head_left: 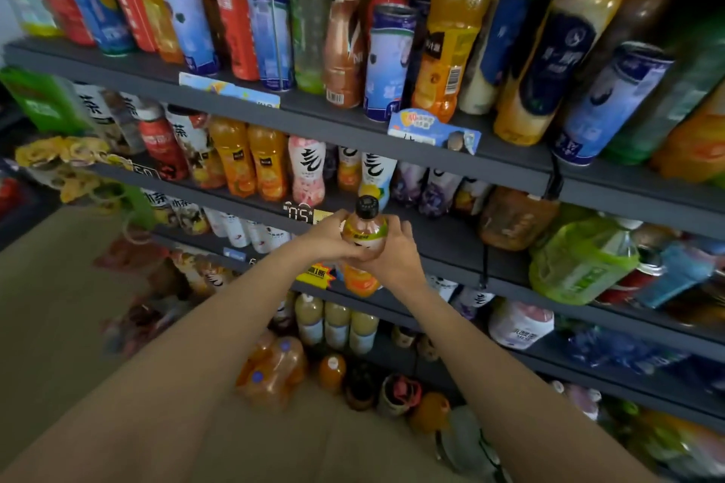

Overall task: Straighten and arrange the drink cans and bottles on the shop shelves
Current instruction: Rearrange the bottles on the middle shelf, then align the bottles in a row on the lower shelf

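My left hand [333,237] and my right hand [394,251] are both wrapped around one small bottle [365,235]. My fingers curl round its sides, one hand on each side. The bottle has a black cap [367,207] and orange drink inside, and it stands up straight in the air, just in front of the edge of the second shelf [451,243].

Right behind it on that shelf are white bottles with big black writing [308,169] and orange juice bottles [251,161]. A black price tag [299,212] sits on the shelf edge, just beside my left hand. Farther right, a big green bottle [580,259] lies tipped over.

The top shelf [314,110] is dark grey and packed with tall blue cans [388,63], red bottles [235,20] and yellow ones, many of them leaning. More drinks fill the lower shelves, and some stand on the brown floor [59,306] below
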